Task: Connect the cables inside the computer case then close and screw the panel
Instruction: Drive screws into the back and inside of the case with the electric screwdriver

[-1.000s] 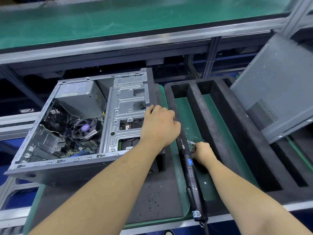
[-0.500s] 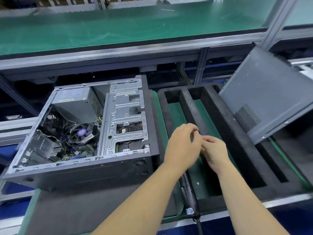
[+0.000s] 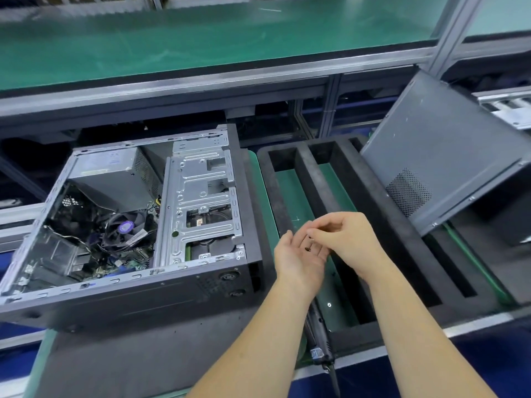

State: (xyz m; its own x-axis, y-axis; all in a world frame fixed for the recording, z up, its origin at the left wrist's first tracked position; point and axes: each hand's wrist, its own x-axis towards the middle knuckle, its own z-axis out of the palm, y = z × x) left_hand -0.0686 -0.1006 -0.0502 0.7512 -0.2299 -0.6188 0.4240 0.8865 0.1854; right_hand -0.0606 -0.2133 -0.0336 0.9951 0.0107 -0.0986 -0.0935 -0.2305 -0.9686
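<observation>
Since half a second ago the left hand (image 3: 298, 254) has turned palm up, its fingers relaxed and spread, and the right hand (image 3: 344, 237) has drawn slightly apart from it; earlier their fingertips met. Two small dark screws (image 3: 309, 244) now show at the left palm, one lying on it, the other pinched at the right hand's curled fingertips just above; both hands hover to the right of the computer case (image 3: 129, 225), over the black foam tray (image 3: 382, 225); an electric screwdriver (image 3: 319, 337) lies along the tray's near left edge, partly hidden under the left forearm; the case lies on its side with its open face up, cables (image 3: 115, 231), a fan and a silver power supply visible inside; its side panel (image 3: 439, 156) is off, leaning tilted at the tray's far right, well apart from the case; beyond the case runs a green-topped bench (image 3: 201, 38).
</observation>
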